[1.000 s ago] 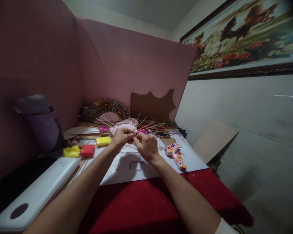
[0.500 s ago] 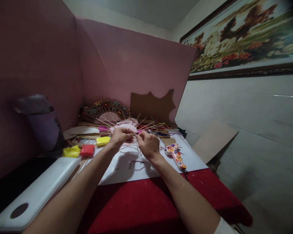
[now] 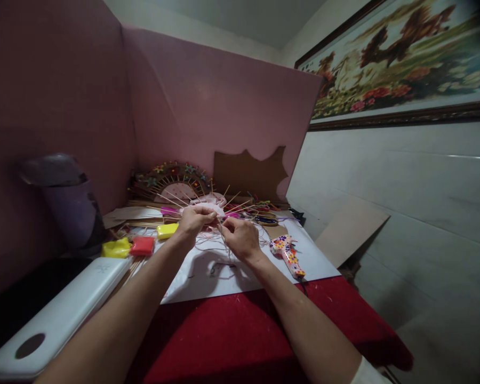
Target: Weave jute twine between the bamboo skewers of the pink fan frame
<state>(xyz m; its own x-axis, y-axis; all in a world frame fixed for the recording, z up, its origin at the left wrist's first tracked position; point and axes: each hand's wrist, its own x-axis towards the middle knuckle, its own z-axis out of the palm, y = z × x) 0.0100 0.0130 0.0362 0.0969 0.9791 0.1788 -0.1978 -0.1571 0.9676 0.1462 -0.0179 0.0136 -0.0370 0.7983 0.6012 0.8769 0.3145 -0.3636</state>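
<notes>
My left hand (image 3: 195,221) and my right hand (image 3: 240,238) meet over a pink round craft piece (image 3: 212,204) with thin wooden sticks radiating from it. Both hands pinch thin pale thread (image 3: 208,244) at the piece's near edge, fingertips almost touching. Loose loops of the thread trail onto the white sheet (image 3: 304,256) below. What lies between the fingertips is too small to make out beyond thread and stick ends.
A flowered glue gun (image 3: 287,254) lies right of my right hand. Yellow and red clay blocks (image 3: 143,245) sit to the left, beside a white flat device (image 3: 60,316). A finished stick fan (image 3: 172,181), brown cardboard (image 3: 250,173) and a purple bin (image 3: 70,205) stand behind.
Both hands shifted slightly away and to the left along the craft piece's edge, still pinching the thread. Nothing else moved.
</notes>
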